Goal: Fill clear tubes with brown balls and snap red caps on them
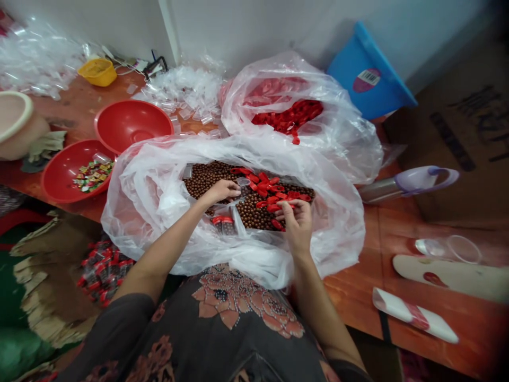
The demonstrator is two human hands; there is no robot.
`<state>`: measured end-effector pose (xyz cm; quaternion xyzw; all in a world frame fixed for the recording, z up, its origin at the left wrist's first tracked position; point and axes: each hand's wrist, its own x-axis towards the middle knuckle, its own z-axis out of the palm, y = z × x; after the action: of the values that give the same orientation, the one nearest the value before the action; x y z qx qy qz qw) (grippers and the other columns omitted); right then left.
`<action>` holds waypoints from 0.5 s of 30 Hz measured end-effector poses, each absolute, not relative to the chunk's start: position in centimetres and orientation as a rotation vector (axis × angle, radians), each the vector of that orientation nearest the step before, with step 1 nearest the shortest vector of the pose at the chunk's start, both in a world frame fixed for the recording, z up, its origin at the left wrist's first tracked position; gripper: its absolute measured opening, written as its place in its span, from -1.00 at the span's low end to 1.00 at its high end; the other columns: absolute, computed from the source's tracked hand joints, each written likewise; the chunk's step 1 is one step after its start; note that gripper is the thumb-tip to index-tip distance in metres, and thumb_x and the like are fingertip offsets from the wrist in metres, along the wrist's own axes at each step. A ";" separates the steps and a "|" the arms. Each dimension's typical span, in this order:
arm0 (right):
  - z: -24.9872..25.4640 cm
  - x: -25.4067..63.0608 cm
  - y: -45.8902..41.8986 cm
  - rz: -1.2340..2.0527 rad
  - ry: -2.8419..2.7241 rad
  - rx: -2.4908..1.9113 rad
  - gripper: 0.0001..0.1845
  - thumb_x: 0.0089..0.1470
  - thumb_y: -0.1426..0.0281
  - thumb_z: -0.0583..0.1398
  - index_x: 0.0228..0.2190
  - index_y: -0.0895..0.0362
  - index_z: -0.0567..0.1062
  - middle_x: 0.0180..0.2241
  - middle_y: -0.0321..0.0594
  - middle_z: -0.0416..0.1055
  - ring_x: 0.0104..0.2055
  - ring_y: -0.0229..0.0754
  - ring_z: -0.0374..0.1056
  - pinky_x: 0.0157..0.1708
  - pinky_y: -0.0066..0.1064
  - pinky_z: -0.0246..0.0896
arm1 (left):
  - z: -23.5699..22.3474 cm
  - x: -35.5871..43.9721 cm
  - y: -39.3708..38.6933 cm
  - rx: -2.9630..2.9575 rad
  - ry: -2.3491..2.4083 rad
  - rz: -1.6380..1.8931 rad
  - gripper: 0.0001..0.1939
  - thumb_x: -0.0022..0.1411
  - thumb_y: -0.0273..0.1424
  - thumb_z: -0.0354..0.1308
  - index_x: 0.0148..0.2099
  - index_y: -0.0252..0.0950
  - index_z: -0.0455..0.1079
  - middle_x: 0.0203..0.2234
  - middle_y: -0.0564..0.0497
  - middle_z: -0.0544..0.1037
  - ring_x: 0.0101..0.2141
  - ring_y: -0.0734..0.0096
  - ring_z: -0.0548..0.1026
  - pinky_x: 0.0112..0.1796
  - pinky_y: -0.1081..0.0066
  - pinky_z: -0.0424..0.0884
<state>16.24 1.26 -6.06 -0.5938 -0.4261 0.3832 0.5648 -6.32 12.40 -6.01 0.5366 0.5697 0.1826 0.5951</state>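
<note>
My left hand (223, 192) is closed in a pinch over the brown candy balls (207, 178), with the rim of a small clear plastic container (243, 181) at its fingertips. My right hand (297, 216) has its fingers curled around a red plastic cap (285, 206). More loose red caps (263, 185) lie on the balls between the two hands. A large white plastic bag (159, 175) surrounds the balls, its edges folded outward. Near its front edge sit a few filled containers with red lids (223, 223).
Behind is another clear bag (350, 138) of red caps. Two red bowls (135, 123) stand left, one holding small wrapped pieces (93, 175). Clear containers (186, 90) are heaped at the back. A blue bin (368, 74), a bottle (413, 181) and a cardboard box (453, 143) are right.
</note>
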 end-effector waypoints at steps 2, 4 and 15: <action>-6.2 16.8 0.9 1.015 -0.901 -1.356 -0.73 0.07 0.19 0.25 -0.26 0.04 0.34 -0.28 -0.31 0.52 -0.42 -0.26 0.44 -0.36 -0.35 0.42 | -6.1 -6.6 11.8 1.180 1.249 0.523 -0.88 0.15 -0.55 0.23 -0.21 -0.39 0.49 -0.46 0.07 0.53 -0.51 0.57 0.44 -0.35 0.47 0.43; -6.7 17.4 0.6 1.083 -0.972 -1.412 -0.78 0.06 0.23 0.24 -0.29 0.06 0.39 -0.29 -0.29 0.51 -0.39 -0.24 0.45 -0.31 -0.31 0.43 | -6.0 -7.0 11.2 1.099 1.152 0.634 -0.83 0.13 -0.51 0.26 -0.17 -0.38 0.47 -0.44 0.06 0.55 -0.47 0.56 0.47 -0.34 0.48 0.42; -7.6 18.0 -0.3 0.642 -1.923 -1.573 -0.62 0.23 0.20 0.11 -0.02 0.06 0.56 -0.21 -0.05 0.56 -0.17 0.01 0.39 -0.07 -0.05 0.29 | -3.2 -7.5 6.2 0.849 0.932 0.883 -0.49 -0.02 -0.34 0.42 0.00 -0.33 0.45 -0.08 -0.12 0.58 -0.18 0.35 0.56 -0.19 0.36 0.50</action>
<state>17.96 -0.28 -7.64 -0.5878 -0.7185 0.2399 0.2840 -7.52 6.24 -3.18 0.3836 0.4214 0.3993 0.7182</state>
